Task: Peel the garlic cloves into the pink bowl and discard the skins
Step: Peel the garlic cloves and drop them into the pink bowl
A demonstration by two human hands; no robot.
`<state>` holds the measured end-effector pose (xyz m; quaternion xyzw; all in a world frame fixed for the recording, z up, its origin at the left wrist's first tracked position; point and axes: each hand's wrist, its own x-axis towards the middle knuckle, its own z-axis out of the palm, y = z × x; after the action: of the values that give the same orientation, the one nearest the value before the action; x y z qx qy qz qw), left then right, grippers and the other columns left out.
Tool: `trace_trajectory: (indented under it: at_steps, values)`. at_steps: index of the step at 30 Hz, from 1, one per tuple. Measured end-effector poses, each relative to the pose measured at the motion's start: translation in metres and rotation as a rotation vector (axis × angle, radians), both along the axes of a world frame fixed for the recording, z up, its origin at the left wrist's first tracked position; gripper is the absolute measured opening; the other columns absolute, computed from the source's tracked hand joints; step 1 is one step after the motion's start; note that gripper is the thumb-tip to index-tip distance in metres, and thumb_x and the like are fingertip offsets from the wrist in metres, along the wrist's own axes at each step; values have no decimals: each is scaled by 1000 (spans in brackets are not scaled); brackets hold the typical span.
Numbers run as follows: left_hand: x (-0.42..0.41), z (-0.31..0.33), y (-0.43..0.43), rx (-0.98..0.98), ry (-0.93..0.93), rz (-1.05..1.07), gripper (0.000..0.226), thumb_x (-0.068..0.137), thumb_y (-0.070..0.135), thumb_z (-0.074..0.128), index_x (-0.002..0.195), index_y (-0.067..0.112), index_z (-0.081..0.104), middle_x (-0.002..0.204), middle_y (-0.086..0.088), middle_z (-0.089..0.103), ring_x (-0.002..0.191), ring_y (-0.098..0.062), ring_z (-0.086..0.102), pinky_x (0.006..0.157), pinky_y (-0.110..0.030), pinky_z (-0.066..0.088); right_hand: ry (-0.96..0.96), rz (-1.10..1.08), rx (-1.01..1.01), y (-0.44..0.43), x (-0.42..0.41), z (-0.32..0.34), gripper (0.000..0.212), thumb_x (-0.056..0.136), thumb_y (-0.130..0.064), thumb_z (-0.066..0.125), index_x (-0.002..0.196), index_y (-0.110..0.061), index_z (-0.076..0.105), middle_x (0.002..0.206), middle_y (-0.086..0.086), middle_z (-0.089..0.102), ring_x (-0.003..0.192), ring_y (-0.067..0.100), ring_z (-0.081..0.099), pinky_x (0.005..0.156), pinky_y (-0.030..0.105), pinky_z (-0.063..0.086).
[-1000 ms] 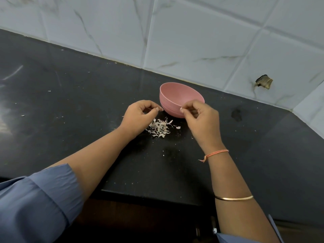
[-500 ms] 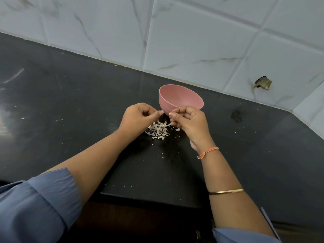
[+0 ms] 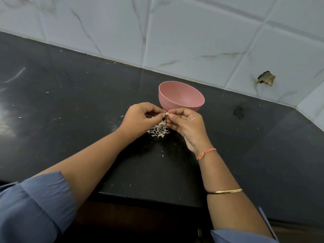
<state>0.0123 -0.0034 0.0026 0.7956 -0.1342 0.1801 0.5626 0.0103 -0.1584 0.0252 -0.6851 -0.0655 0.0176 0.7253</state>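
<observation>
A pink bowl stands on the black counter near the tiled wall; its inside is mostly hidden from here. Just in front of it my left hand and my right hand meet fingertip to fingertip, and both pinch a small pale garlic clove between them. Below the hands lies a little heap of white garlic skins on the counter.
A white marbled tile wall runs behind the counter, with a broken hole at the right. A dark stain marks the counter right of the bowl. Tiny skin flecks are scattered about. The counter's front edge lies close below my forearms.
My right hand has come left from the bowl's rim to meet my left hand above the skins. Both now pinch the clove together.
</observation>
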Motion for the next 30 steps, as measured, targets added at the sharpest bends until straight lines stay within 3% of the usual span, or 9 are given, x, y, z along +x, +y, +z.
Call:
trace_trajectory:
  at_steps: [7, 15, 30]
  values:
    - [1, 0, 1, 56, -39, 6, 7, 81, 13, 70, 85, 17, 74, 80, 12, 68, 75, -2, 64, 68, -10, 49, -11, -16, -51, 0, 1, -1, 7, 84, 4, 62, 88, 1, 66, 72, 6, 69, 64, 10, 66, 67, 24, 58]
    - [-1, 0, 1, 100, -71, 4, 15, 82, 13, 69, 82, 28, 70, 78, 13, 66, 74, -4, 64, 67, -12, 50, 3, -27, -61, 1, 1, -2, 6, 84, 4, 62, 85, 1, 67, 73, 10, 68, 62, 10, 65, 61, 22, 56]
    - [0, -2, 2, 122, -82, 14, 16, 81, 12, 69, 80, 28, 69, 75, 14, 65, 69, -1, 61, 63, -10, 48, 9, -34, -87, 1, 2, -4, 5, 83, 2, 64, 85, 1, 68, 74, 11, 68, 62, 11, 64, 60, 22, 55]
